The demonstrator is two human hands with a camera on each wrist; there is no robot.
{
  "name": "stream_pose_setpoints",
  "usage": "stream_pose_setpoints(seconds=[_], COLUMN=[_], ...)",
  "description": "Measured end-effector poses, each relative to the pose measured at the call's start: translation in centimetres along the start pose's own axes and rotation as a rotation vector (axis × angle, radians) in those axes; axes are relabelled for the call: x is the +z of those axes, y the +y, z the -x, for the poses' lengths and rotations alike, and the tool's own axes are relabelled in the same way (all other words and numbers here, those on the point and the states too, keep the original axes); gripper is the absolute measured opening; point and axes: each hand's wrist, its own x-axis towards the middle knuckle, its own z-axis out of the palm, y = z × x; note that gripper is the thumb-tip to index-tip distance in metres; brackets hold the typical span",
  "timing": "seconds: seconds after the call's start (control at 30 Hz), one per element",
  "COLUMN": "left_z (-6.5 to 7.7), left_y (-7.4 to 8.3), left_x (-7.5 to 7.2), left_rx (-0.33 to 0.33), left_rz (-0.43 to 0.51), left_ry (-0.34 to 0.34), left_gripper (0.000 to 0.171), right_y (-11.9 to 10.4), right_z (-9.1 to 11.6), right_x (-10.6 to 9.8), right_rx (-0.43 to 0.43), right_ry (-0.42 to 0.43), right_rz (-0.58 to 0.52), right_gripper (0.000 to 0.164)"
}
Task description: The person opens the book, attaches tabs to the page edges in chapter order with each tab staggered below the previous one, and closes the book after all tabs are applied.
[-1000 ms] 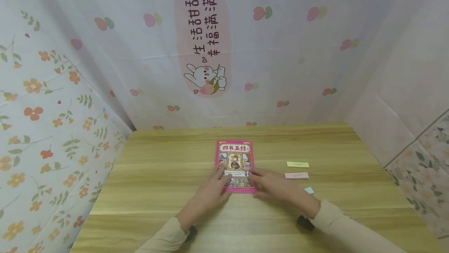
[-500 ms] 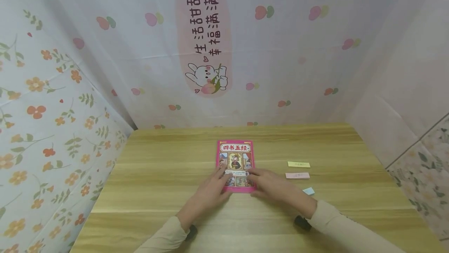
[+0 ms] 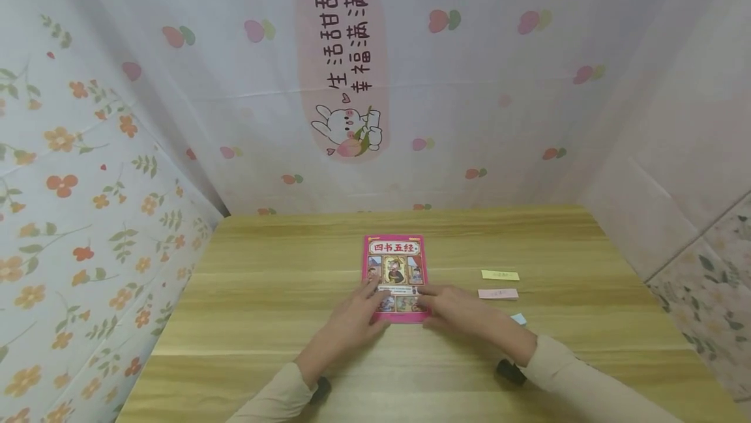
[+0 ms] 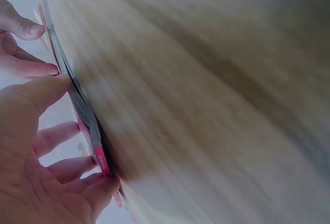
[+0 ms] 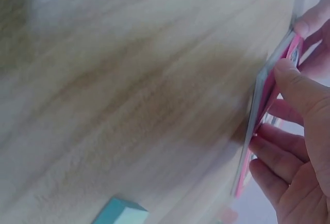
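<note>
Fingers (image 4: pixel 58 135) touching pink-bordered book (image 3: pixel 394 277), red title (image 3: pixel 393 248), framed cartoon pictures (image 3: pixel 394 269)

The left hand (image 4: pixel 36 172) at eight o'clock grips the book (image 4: pixel 81 102); the right hand (image 4: pixel 13 21) touches it at ten o'clock.

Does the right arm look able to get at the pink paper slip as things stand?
Probably yes: the pink paper slip lies uncovered beside the right grip, with nothing visible between them. That grip is on the pink book, though, so it would likely need to leave first.
</note>
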Motion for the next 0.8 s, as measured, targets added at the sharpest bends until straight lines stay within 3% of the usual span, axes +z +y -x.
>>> stream_pose_setpoints(seconds=[0.5, 0.8], left_z=[0.3, 0.2], left_y=[-0.2, -0.3], left_x=[-0.2, -0.6], left_rx=[-0.013, -0.017], left_rz=[0.056, 0.064], left_ry=[-0.027, -0.059], left_gripper=[0.064, 0.066], right_y=[0.5, 0.5], right_z=[0.3, 0.4], right_x=[-0.7, -1.9], right_rx=[-0.055, -0.143], right_ry=[-0.047, 0.103], right_rz=[0.072, 0.112], right_gripper=[0.030, 0.029])
